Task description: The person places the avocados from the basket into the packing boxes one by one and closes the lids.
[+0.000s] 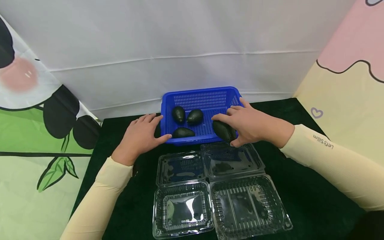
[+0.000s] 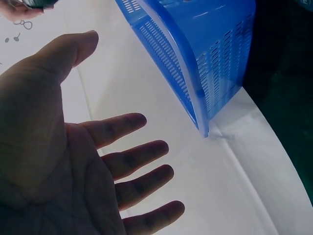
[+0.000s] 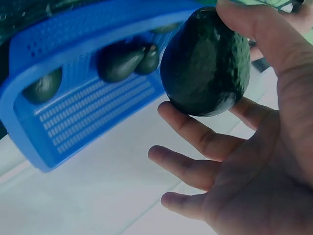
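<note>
Head view, with both wrist views: five avocados [image 1: 195, 117], one blue basket [image 1: 210, 98], two clear containers [image 1: 186, 210] and two hands at a dark-clothed desk [image 1: 135, 206].

Four avocados lie in the basket at the far side of the desk; the right wrist view shows the one at its right end, hidden in the head view. The fifth, the held avocado [image 1: 223, 130], is at the basket's near right rim. Both containers stand side by side on the near side, their lids [image 1: 234, 160] laid back toward the basket. The right hand [image 1: 250, 123] is partly closed, thumb and foremost fingers gripping the held avocado, the remaining fingers extended. The left hand [image 1: 141, 136], fingers spread and holding nothing, is just beside the basket's left end; contact cannot be told.
</note>
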A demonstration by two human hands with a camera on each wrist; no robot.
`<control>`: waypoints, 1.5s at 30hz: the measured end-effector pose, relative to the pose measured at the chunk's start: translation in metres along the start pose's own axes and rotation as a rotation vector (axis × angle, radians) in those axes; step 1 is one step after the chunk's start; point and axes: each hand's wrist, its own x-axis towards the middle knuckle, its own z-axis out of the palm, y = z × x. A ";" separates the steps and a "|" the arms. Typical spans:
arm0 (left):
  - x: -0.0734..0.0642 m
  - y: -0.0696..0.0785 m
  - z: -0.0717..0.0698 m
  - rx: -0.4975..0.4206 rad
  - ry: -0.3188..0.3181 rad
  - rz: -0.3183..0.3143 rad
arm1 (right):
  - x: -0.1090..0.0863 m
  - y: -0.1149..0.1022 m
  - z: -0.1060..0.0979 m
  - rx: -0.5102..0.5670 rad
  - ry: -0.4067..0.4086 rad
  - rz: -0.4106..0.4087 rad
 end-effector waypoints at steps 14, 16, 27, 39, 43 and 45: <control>0.001 0.002 -0.004 -0.008 0.025 0.019 | -0.037 -0.058 0.030 -0.037 0.025 -0.200; 0.002 0.002 -0.006 -0.009 0.028 0.021 | -0.042 -0.064 0.035 -0.045 0.005 -0.214; 0.002 0.006 -0.009 -0.014 0.026 0.017 | -0.064 -0.093 0.073 -0.065 -0.090 -0.274; 0.001 0.009 -0.008 -0.015 0.031 0.019 | -0.069 -0.107 0.104 -0.128 -0.095 -0.300; 0.001 0.010 -0.008 -0.015 0.035 0.022 | -0.068 -0.111 0.111 -0.158 -0.106 -0.284; 0.001 0.010 -0.008 -0.015 0.033 0.022 | -0.068 -0.113 0.114 -0.170 -0.105 -0.275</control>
